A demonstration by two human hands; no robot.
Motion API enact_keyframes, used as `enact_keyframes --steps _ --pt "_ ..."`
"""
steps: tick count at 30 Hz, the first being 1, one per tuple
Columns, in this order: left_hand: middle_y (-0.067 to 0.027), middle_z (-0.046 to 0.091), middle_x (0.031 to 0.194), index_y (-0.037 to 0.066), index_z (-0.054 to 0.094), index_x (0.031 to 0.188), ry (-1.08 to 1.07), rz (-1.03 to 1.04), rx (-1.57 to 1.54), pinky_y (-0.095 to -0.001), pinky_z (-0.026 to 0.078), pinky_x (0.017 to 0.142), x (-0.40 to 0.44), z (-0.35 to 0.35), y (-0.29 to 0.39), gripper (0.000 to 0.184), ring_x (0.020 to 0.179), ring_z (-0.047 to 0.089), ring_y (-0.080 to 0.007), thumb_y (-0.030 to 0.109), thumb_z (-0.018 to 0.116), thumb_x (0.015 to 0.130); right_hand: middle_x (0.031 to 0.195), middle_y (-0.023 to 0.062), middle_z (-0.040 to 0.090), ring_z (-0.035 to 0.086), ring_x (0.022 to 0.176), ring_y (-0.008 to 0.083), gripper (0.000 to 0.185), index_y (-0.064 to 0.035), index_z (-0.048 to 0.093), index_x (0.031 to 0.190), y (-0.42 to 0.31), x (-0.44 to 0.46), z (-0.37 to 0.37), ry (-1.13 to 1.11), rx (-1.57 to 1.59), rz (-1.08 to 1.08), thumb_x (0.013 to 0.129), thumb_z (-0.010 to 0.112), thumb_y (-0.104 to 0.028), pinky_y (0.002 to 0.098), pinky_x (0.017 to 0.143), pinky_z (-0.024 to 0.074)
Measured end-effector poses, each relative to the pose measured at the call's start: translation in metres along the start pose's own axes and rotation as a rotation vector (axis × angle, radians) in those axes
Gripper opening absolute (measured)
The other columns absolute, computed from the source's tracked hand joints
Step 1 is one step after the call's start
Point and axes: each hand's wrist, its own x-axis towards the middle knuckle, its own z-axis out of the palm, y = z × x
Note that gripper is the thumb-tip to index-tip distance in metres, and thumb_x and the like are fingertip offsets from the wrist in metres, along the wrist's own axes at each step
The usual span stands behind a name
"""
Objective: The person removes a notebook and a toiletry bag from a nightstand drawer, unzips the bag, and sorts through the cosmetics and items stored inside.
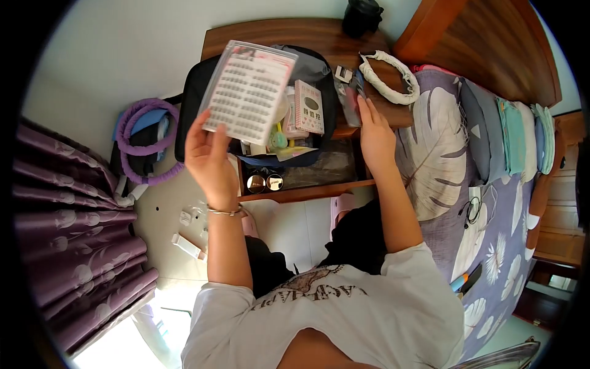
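Note:
My left hand [212,154] is closed on a clear-lidded case of false eyelashes [249,92], tilted up with rows of lash clusters showing. Behind and below the case lies an open black bag [192,117], with a white patterned box [309,107] and a green item [278,140] among its contents. At the bag's right, my right hand [373,126] has its fingers on the edge of a flat dark packet [349,103] over the wooden tabletop. Its thumb is hidden.
A white headband [404,96] and black container [361,18] are on the nightstand [246,31]. Its open drawer [326,166] holds two round compacts [265,182]. The bed [430,154] is at right. Purple rings [132,147], a tube [188,246] and curtains [80,215] are at left.

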Motion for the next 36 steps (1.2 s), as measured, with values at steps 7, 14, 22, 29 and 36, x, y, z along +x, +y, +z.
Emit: enact_keyframes --steps 7,14,22,29,36 --pt "-0.011 0.06 0.111 0.001 0.053 0.115 0.008 -0.116 -0.296 -0.0309 0.052 0.087 0.008 -0.025 -0.004 0.026 0.1 0.06 -0.0193 -0.003 0.055 0.089 0.137 0.0182 0.045 0.045 0.122 0.0394 0.054 -0.0111 0.043 0.136 0.015 0.022 0.023 -0.104 0.012 -0.13 0.084 0.053 -0.004 0.0426 0.1 0.0392" --pt "-0.0081 0.06 0.108 0.004 0.055 0.11 -0.123 -0.142 -0.345 -0.0277 0.052 0.081 -0.012 -0.005 -0.01 0.028 0.095 0.06 -0.0143 -0.009 0.058 0.085 0.11 0.0092 0.064 0.062 0.089 0.0147 0.04 -0.0025 0.049 0.126 -0.074 0.015 -0.052 -0.466 1.42 0.026 0.094 0.055 -0.026 0.0254 0.074 0.049" --pt "-0.0127 0.048 0.133 0.002 0.044 0.132 -0.351 -0.068 -0.051 -0.0331 0.043 0.098 -0.042 0.016 -0.02 0.048 0.12 0.05 -0.023 -0.009 0.056 0.087 0.103 0.0098 0.062 0.061 0.086 0.0116 0.045 0.0 0.04 0.131 -0.093 -0.003 -0.053 -0.115 1.474 0.118 0.091 0.058 -0.012 0.0227 0.072 0.0512" --pt "-0.0115 0.06 0.11 0.002 0.058 0.114 -0.649 0.631 1.054 -0.044 0.041 0.093 -0.052 0.018 -0.02 0.043 0.102 0.056 -0.0307 0.005 0.069 0.073 0.095 -0.0064 0.059 0.039 0.066 0.0005 0.04 -0.0057 0.05 0.133 0.036 0.024 -0.051 0.341 1.233 0.593 0.098 0.048 -0.026 0.0156 0.054 0.0308" --pt "-0.0094 0.058 0.1 0.001 0.059 0.107 -0.653 0.631 1.175 -0.0423 0.038 0.095 -0.06 0.017 -0.043 0.034 0.096 0.055 -0.0253 0.003 0.061 0.073 0.097 -0.001 0.061 0.047 0.071 0.0032 0.039 -0.0087 0.051 0.133 0.063 0.024 0.008 -0.07 1.052 0.591 0.098 0.047 -0.026 0.0196 0.06 0.0388"
